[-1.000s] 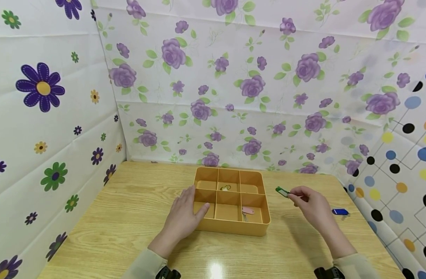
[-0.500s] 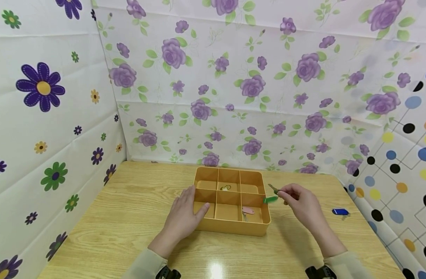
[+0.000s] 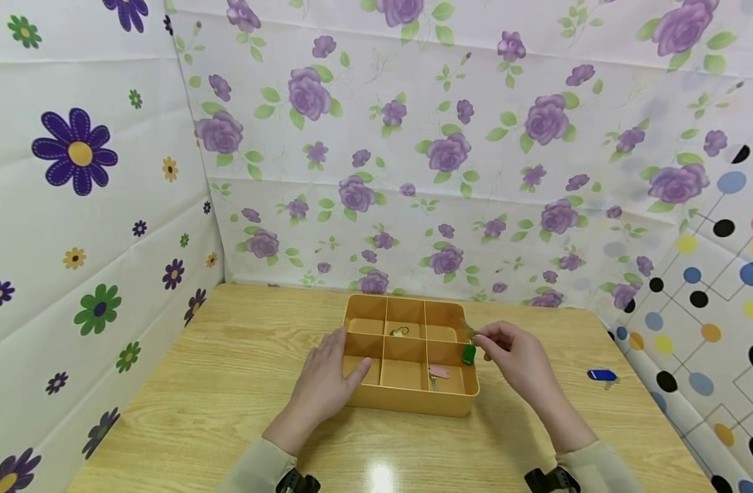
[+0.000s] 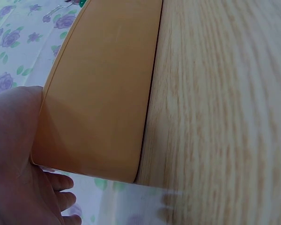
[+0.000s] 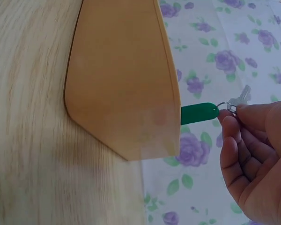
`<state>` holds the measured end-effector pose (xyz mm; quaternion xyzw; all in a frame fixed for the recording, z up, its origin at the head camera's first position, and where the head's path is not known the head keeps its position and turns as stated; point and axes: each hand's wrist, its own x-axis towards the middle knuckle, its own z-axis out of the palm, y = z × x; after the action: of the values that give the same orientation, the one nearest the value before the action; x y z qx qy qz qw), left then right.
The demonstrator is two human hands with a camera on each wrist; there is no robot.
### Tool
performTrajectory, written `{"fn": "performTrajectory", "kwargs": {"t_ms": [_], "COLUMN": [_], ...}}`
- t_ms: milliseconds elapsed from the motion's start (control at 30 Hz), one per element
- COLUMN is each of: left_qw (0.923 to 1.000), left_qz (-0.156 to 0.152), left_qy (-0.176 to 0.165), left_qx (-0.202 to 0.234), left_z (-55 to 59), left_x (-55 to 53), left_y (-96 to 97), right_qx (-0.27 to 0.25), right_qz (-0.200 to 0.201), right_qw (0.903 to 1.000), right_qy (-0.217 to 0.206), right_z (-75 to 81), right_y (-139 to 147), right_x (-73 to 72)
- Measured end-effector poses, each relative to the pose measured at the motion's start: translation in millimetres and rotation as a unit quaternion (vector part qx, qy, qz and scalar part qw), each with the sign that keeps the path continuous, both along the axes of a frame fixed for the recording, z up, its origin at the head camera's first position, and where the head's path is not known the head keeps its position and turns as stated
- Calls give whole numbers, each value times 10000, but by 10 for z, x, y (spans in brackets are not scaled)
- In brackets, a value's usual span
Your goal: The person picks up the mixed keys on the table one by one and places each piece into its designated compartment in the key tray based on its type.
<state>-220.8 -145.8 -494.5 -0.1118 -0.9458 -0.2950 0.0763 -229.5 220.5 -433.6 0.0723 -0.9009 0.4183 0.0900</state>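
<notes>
My right hand [image 3: 516, 356] pinches a key [image 5: 241, 97] between thumb and forefinger at the right side of the orange divided box [image 3: 407, 400]. From the key's ring hangs a green key tag [image 3: 468, 354], overlapping the box's front right compartment in the head view; the right wrist view has it right at the rim. Inside that compartment lies a pink-tagged key [image 3: 438, 372]. My left hand [image 3: 324, 378] rests against the box's left side, fingers straight along it and thumb over the rim. A small ring with a greenish-white piece [image 3: 399, 332] is in the back middle compartment.
A blue key tag [image 3: 601, 374] lies on the wooden table [image 3: 216, 390], right of my right forearm. Patterned cloths [image 3: 376, 137] hang along the back and both sides of the table.
My right hand has moved left from beside the box to its right rim, bringing the key along; the green tag now hangs down. The left hand stays in place.
</notes>
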Motion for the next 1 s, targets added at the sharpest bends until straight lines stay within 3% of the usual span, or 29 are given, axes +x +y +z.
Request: {"fn": "performTrajectory", "kwargs": {"t_ms": [400, 1000], "left_qw": [10000, 10000], "left_qz": [0, 13], "left_qy": [-80, -95], "left_qx": [-2, -12], "left_z": [29, 35], "left_x": [4, 15], "left_y": [1, 5], "right_qx": [-341, -779], "right_qz": [320, 736], "right_qw": [9989, 9942], "right_qy": [-24, -112], "right_z": [75, 36], "right_y": [-308, -724], "right_x": [-2, 13]}}
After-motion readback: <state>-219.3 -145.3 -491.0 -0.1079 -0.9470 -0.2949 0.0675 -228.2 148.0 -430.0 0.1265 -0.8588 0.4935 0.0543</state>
